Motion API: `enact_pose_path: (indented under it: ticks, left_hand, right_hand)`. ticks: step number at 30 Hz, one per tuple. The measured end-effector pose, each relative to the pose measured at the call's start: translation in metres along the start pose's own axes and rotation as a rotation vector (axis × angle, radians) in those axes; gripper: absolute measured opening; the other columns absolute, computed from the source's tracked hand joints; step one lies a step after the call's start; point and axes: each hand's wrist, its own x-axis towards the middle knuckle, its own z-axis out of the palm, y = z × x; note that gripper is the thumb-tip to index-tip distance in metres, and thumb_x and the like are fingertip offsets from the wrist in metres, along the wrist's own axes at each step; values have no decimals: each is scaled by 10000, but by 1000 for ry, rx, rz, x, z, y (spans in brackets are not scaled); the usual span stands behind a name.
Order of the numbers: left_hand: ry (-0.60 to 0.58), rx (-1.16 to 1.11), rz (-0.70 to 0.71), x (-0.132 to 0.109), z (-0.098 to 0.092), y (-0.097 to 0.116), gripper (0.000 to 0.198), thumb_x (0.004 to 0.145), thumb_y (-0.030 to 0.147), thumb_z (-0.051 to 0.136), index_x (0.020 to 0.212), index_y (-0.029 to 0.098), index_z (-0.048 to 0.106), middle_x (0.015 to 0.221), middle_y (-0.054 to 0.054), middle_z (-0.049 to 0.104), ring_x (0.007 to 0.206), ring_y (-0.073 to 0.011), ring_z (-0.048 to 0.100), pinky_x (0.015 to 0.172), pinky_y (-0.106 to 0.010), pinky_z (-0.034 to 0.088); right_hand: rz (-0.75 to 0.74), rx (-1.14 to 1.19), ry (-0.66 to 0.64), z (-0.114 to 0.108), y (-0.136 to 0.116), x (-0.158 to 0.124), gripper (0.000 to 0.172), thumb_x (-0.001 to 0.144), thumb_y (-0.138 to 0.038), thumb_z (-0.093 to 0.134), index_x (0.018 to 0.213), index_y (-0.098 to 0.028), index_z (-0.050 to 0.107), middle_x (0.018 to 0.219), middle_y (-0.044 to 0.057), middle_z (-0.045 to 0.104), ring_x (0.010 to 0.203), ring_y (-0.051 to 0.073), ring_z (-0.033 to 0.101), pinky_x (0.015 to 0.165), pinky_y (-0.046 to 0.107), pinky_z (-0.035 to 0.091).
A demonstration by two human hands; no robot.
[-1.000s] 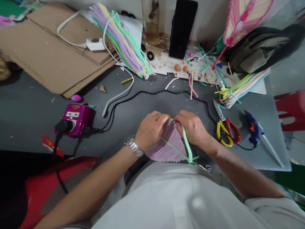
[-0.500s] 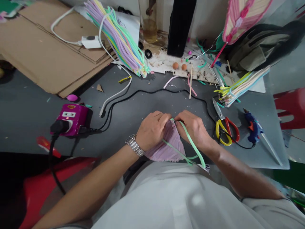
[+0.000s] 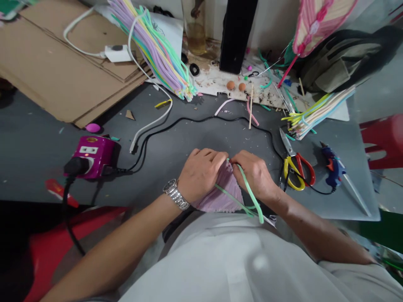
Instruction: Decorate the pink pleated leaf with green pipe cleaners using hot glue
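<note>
A lilac piece made of pipe cleaners laid side by side (image 3: 225, 195) hangs at the table's front edge, against my body. My left hand (image 3: 201, 174) is closed on its narrow upper end, a steel watch on the wrist. Close beside it, my right hand (image 3: 253, 174) pinches a mint green pipe cleaner (image 3: 252, 195) at the same tip. The green strand's loose end curves down toward my shirt. A thinner green length (image 3: 231, 195) crosses the front of the lilac piece. The fingertips of both hands are partly hidden.
Red and yellow handled scissors (image 3: 294, 163) and a blue glue gun (image 3: 333, 170) lie to the right. Pipe cleaner bundles (image 3: 157, 54) lie at the back. A black cable (image 3: 195, 120) crosses the table from a purple power socket (image 3: 96, 155). Cardboard sheets (image 3: 63, 54) lie left.
The green pipe cleaner's loose end has swung slightly left and lies closer to the lilac piece. Both hands keep nearly the same place; the whole view has shifted a little.
</note>
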Motion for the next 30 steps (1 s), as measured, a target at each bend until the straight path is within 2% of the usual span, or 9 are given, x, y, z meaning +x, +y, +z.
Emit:
enact_pose_path:
  ticks: [11, 14, 16, 18, 20, 22, 27, 30]
  left_hand:
    - [14, -85, -66, 1, 2, 2, 246, 932, 109, 462, 1121, 171, 605, 1022, -101, 752, 997, -290, 671, 829, -423, 491]
    - [51, -192, -119, -1, 1, 3, 275, 920, 92, 456, 1132, 176, 609, 1042, -84, 753, 995, -266, 682, 857, -417, 512]
    - [167, -332, -181, -5, -1, 3, 291, 926, 103, 463, 1162, 184, 614, 1111, -73, 749, 1017, -227, 690, 892, -385, 530]
    - [385, -439, -269, -9, -3, 1, 266, 939, 142, 495, 1159, 188, 636, 1154, -65, 742, 1051, -196, 690, 915, -344, 535]
    - [612, -457, -359, -16, -8, -3, 206, 936, 178, 539, 1092, 189, 673, 1110, -55, 749, 1052, -185, 688, 909, -321, 532]
    - [782, -439, -429, -23, -16, -11, 151, 917, 196, 575, 1010, 184, 694, 1017, -42, 754, 988, -174, 697, 869, -305, 533]
    - [1055, -345, -529, -39, -44, -46, 136, 767, 155, 687, 900, 137, 703, 820, -8, 704, 712, -101, 638, 674, -232, 501]
    - [1173, -236, -546, -44, -67, -71, 178, 675, 142, 661, 850, 121, 689, 761, 13, 652, 666, -94, 594, 662, -235, 493]
  right_hand:
    - [-1, 4, 25, 7, 0, -5, 218, 907, -102, 462, 882, -173, 667, 835, 76, 668, 782, 195, 606, 720, 293, 423]
    - [-9, 2, 27, 8, -1, -6, 222, 908, -94, 467, 897, -161, 678, 854, 85, 679, 793, 196, 611, 725, 292, 427]
    - [-14, -14, 31, 9, -2, -7, 227, 906, -86, 467, 902, -155, 683, 868, 90, 685, 793, 195, 609, 730, 294, 425]
    - [-21, -44, 30, 10, -2, -7, 231, 904, -84, 465, 899, -154, 686, 868, 90, 684, 784, 192, 600, 728, 295, 415]
    - [-28, -82, 22, 10, -1, -8, 230, 904, -89, 468, 894, -157, 687, 856, 84, 679, 777, 190, 590, 719, 296, 400]
    - [-33, -115, 21, 11, -1, -8, 226, 901, -92, 473, 888, -160, 688, 842, 79, 672, 774, 189, 582, 712, 296, 388]
    - [-31, -143, 27, 12, 0, -8, 239, 900, -77, 468, 873, -156, 692, 832, 78, 664, 764, 187, 570, 716, 300, 381]
    - [-37, -148, 20, 12, 0, -8, 241, 895, -71, 467, 865, -157, 690, 812, 70, 648, 760, 187, 561, 714, 303, 373]
